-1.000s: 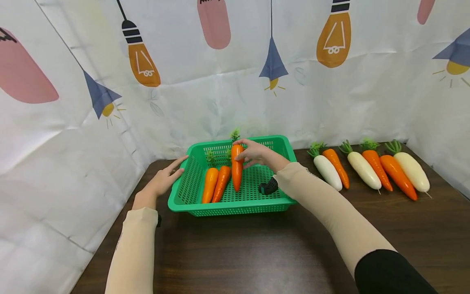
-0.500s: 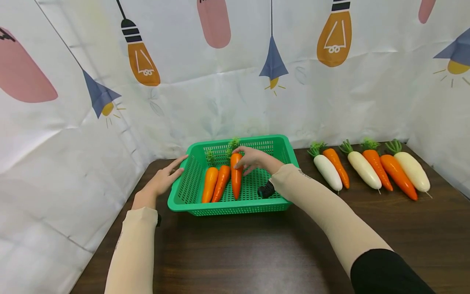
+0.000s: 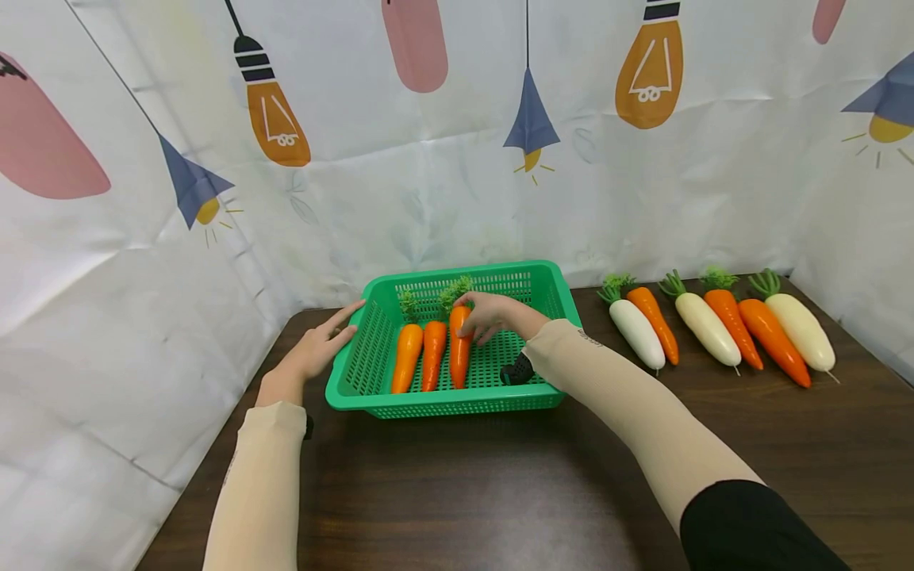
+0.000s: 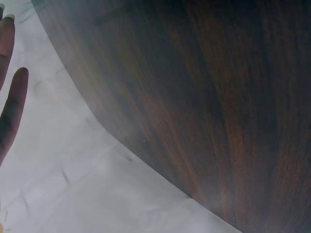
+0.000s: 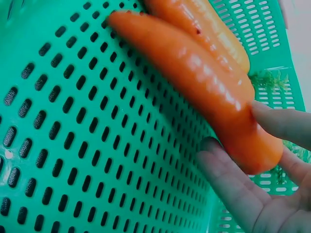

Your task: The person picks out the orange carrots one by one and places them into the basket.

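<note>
In the head view a green plastic basket (image 3: 457,402) with slotted walls stands on the table. My right hand (image 3: 496,312) reaches inside it, thumb and fingers around the leafy end of an orange carrot (image 3: 459,363). The right wrist view shows that carrot (image 5: 189,73) lying low over the slotted floor, its tip pointing away from the hand. Two more carrots lie alongside to its left, a lighter one (image 3: 407,357) and a redder one (image 3: 432,357). My left hand (image 3: 312,350) rests its straight fingers at the basket's left rim; only its fingertips show in the left wrist view.
Right of the basket a row of carrots (image 3: 774,341) and white radishes (image 3: 708,329) with green tops lies on the dark wooden table (image 3: 457,492). A white printed curtain (image 3: 428,198) closes off the back and left sides.
My right hand has lowered the carrot onto the basket floor beside the other two. The middle carrot has swung to lie straighter. The left hand stays where it was.
</note>
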{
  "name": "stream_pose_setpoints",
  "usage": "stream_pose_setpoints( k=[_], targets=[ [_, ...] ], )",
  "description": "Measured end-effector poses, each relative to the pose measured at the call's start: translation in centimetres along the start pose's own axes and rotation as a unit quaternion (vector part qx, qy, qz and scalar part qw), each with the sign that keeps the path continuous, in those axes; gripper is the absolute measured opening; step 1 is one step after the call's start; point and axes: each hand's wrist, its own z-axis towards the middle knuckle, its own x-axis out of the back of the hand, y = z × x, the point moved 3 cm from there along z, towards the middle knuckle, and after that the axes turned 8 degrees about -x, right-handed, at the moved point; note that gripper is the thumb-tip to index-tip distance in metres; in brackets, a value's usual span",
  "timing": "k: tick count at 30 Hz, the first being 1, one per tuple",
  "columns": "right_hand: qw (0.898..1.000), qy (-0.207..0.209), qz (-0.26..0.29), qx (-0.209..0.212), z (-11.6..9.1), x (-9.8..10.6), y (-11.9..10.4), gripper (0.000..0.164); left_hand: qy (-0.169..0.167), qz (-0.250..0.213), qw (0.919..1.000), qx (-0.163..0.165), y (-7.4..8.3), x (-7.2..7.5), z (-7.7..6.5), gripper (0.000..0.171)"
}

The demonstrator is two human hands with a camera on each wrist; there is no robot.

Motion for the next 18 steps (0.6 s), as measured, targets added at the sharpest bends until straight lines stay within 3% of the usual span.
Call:
stream_pose_setpoints(
  k=[18],
  targets=[
    [0.995, -0.022, -0.092, -0.015, 0.03, -0.30, 0.69, 0.054, 0.002, -0.005, 1.0000, -0.003, 0.25, -0.01, -0.08, 0.062]
  ],
)
